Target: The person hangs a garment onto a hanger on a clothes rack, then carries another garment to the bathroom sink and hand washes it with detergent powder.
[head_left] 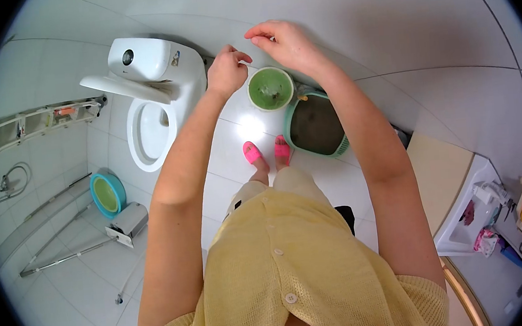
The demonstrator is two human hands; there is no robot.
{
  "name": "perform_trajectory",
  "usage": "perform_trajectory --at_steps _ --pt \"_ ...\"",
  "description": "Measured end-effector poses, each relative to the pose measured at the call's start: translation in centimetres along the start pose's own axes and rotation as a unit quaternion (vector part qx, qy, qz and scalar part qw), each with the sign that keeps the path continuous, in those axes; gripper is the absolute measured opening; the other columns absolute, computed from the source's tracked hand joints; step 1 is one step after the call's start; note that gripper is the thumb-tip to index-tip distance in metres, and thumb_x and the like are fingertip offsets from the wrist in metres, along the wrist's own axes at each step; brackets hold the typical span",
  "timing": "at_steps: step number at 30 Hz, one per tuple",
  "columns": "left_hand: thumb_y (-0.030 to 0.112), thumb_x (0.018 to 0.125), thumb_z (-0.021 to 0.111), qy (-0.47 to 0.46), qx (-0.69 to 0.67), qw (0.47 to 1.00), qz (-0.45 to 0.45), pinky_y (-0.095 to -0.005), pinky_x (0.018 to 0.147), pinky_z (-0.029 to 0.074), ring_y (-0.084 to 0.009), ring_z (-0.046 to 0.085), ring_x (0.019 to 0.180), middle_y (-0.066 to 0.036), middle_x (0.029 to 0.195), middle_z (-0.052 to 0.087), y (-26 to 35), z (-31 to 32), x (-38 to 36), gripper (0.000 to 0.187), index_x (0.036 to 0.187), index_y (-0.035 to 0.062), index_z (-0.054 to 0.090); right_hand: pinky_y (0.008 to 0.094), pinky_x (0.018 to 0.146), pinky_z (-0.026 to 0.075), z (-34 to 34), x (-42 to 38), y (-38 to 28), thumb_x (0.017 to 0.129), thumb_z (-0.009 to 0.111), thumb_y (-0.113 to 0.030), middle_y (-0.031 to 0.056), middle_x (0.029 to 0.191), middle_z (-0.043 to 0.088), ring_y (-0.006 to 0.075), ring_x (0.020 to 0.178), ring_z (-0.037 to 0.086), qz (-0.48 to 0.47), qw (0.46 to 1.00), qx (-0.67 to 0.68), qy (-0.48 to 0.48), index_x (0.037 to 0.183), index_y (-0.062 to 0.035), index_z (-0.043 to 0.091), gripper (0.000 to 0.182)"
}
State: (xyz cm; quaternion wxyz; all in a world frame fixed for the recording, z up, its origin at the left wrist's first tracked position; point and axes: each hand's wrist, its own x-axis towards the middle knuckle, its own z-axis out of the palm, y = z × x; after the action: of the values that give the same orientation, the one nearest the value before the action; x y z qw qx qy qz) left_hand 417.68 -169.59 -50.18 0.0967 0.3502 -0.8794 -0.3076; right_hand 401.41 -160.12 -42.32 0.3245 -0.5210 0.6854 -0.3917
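Both of my arms reach forward over the floor, hands raised near the wall. My left hand (228, 74) is closed, its fingers curled and the thumb side facing right. Anything inside it is hidden or too small to see. My right hand (286, 44) is bent at the wrist with fingers pointing left, loosely apart, and no object shows in it. Below the hands stands a round green bin (271, 88) with a pale rim and small dark bits inside. Beside it on the right is a green-rimmed litter tray (290, 137) holding dark material, partly covered by my right forearm.
A white toilet (188, 76) with raised lid stands left. Pink slippers (252, 152) are on my feet. Further left are a blue basin (97, 202) with a green one inside, and a wall rack (37, 123). A white washbasin (459, 232) with items is at right.
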Motion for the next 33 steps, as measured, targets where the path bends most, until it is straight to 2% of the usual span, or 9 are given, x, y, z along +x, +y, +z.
perform_trajectory --at_steps 4,10,13,16,19,24,28,31,33 --pt "0.014 0.079 0.06 -0.029 -0.04 0.998 -0.034 -0.0395 0.079 0.052 -0.0266 0.063 0.087 -0.008 0.103 0.062 -0.5 0.1 0.2 0.017 0.085 0.0156 0.076 0.0313 0.083 0.051 0.3 0.3 0.5 0.093 0.058 -0.014 0.0087 0.103 0.07 0.0179 0.091 0.064 0.022 0.999 0.021 -0.009 0.111 -0.0044 0.067 0.022" --pt "0.019 0.076 0.066 -0.036 -0.084 0.992 -0.084 -0.0376 0.077 0.051 -0.0265 0.064 0.082 -0.009 0.096 0.062 0.7 -0.2 0.2 0.012 0.082 0.0132 0.075 0.0305 0.083 0.051 0.8 0.4 0.8 0.093 0.058 -0.014 0.008 0.104 0.07 0.0168 0.093 0.064 0.044 0.998 0.042 -0.014 0.111 -0.0041 0.067 0.023" --pt "0.02 0.075 0.069 -0.052 -0.087 0.993 -0.056 -0.0367 0.078 0.052 -0.0263 0.063 0.088 -0.01 0.1 0.061 0.6 0.5 -0.1 0.015 0.086 0.0146 0.076 0.0301 0.083 0.051 1.1 0.5 1.1 0.093 0.057 -0.015 0.0079 0.103 0.07 0.0164 0.093 0.065 0.039 0.998 0.039 -0.015 0.112 -0.0041 0.066 0.023" --pt "0.022 0.077 0.07 0.0 -0.02 1.0 -0.014 -0.0352 0.077 0.049 -0.0226 0.06 0.081 -0.009 0.097 0.057 0.4 1.6 -0.9 0.022 0.095 0.0107 0.075 0.0297 0.084 0.05 1.1 0.3 1.1 0.094 0.057 -0.015 0.0075 0.102 0.07 0.0158 0.094 0.065 0.047 0.998 0.037 -0.021 0.112 -0.0041 0.066 0.023" --pt "0.025 0.079 0.067 -0.071 -0.016 0.995 -0.071 -0.0365 0.079 0.049 -0.0239 0.06 0.084 -0.01 0.102 0.056 -0.1 1.6 -0.9 0.025 0.1 0.0122 0.074 0.0293 0.084 0.05 1.0 0.1 0.9 0.094 0.057 -0.015 0.0072 0.101 0.07 0.015 0.094 0.064 0.047 0.998 0.045 -0.019 0.112 -0.004 0.066 0.023" --pt "0.027 0.081 0.066 -0.082 -0.04 0.991 -0.097 -0.0356 0.078 0.049 -0.0235 0.06 0.081 -0.011 0.103 0.057 0.3 0.7 -1.1 0.026 0.099 0.01 0.074 0.0287 0.084 0.05 0.9 0.0 1.0 0.094 0.056 -0.014 0.0068 0.101 0.07 0.014 0.094 0.064 0.041 0.997 0.061 -0.022 0.112 -0.0036 0.066 0.023" --pt "0.025 0.081 0.068 -0.07 -0.069 0.99 -0.106 -0.0359 0.077 0.05 -0.0221 0.06 0.08 -0.012 0.107 0.057 0.8 0.4 -1.7 0.027 0.101 0.0083 0.072 0.0285 0.085 0.05 0.7 -0.7 0.3 0.095 0.056 -0.015 0.0068 0.102 0.07 0.0139 0.095 0.064 0.046 0.996 0.068 -0.025 0.112 -0.0031 0.066 0.023" --pt "0.022 0.081 0.068 0.0 -0.116 0.99 -0.075 -0.0358 0.079 0.051 -0.0209 0.06 0.086 -0.013 0.12 0.054 0.9 0.1 -2.8 0.029 0.107 0.0086 0.07 0.0287 0.087 0.049 0.6 -1.4 -0.5 0.094 0.057 -0.015 0.0064 0.106 0.069 0.0144 0.098 0.064 0.045 0.994 0.094 -0.03 0.113 -0.003 0.066 0.024" --pt "0.019 0.081 0.068 0.091 -0.098 0.988 -0.076 -0.0353 0.082 0.051 -0.0212 0.06 0.09 -0.014 0.127 0.05 0.8 -0.5 -4.3 0.031 0.111 0.0094 0.069 0.0299 0.088 0.049 0.8 -1.7 -0.8 0.094 0.058 -0.014 0.0066 0.111 0.068 0.0157 0.1 0.064 0.037 0.987 0.15 -0.04 0.115 -0.0032 0.065 0.025"
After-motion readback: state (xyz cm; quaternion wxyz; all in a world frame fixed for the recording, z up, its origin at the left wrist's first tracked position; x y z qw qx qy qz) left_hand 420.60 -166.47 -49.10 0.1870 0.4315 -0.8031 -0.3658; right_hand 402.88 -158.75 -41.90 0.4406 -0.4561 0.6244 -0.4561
